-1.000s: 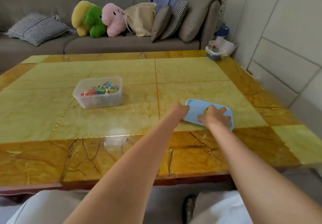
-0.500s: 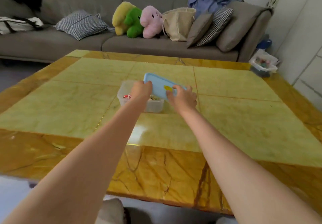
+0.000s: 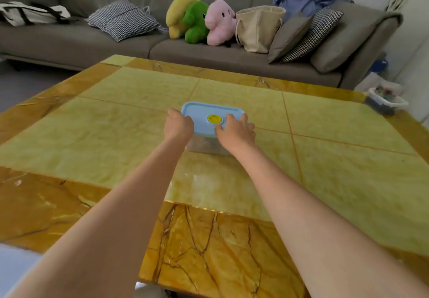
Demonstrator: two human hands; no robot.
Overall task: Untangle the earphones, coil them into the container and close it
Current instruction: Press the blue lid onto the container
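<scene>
A clear plastic container (image 3: 204, 145) stands in the middle of the yellow marble table (image 3: 348, 181). The light blue lid (image 3: 199, 116) with a yellow round valve (image 3: 214, 118) lies flat on top of it. My left hand (image 3: 178, 126) grips the lid's left edge with curled fingers. On the lid's right part my right hand (image 3: 235, 128) presses down, fingers spread flat. The earphones are hidden under the lid and my hands; only a dim shape shows through the container wall.
A grey sofa (image 3: 92, 40) runs behind the table with cushions, three plush toys (image 3: 197, 19), a beige bag (image 3: 257, 28) and blue clothes. A small plastic box (image 3: 385, 99) sits on the floor by the table's far right corner.
Both hands carried the blue lid from the table's right side over to the container and set it down on top. The lid now lies flat, where half a second ago it was tilted above.
</scene>
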